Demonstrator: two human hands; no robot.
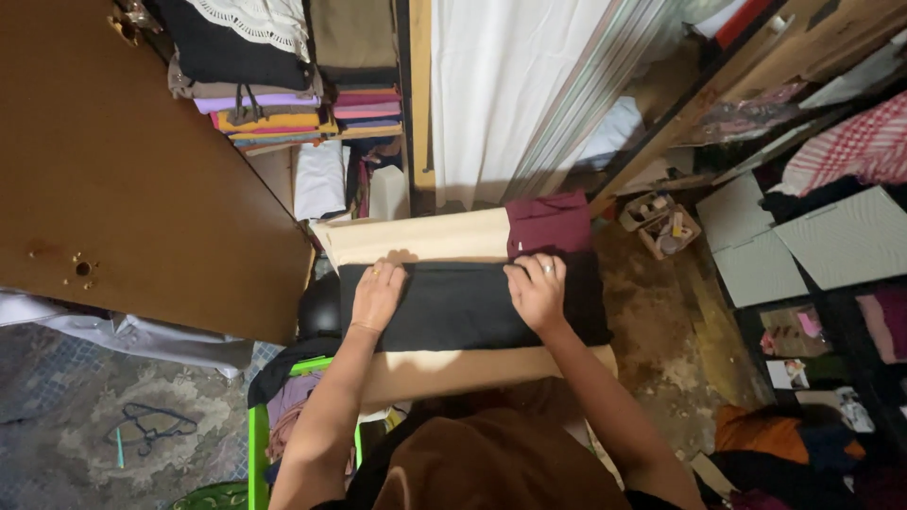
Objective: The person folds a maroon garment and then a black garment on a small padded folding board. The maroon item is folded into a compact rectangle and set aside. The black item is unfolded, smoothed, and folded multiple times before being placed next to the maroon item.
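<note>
While the left hand (376, 295) and the right hand (539, 291) lie flat with fingers spread, grasping nothing, on the folded black cloth (463, 307) across the counter (416, 238), even outward pressure should smooth it best.

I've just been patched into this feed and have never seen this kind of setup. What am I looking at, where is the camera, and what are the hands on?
There is no machine here: a person works with two bare hands, and the single picture comes from a camera worn on their head, looking straight down. Both hands lie flat on a folded black garment spread across a pale padded board. The left hand presses its left part, the right hand its right part; neither grips anything. A folded maroon garment sits at the board's far right end. Beyond it hang white curtains, and stacked folded clothes fill a shelf at upper left.
</note>
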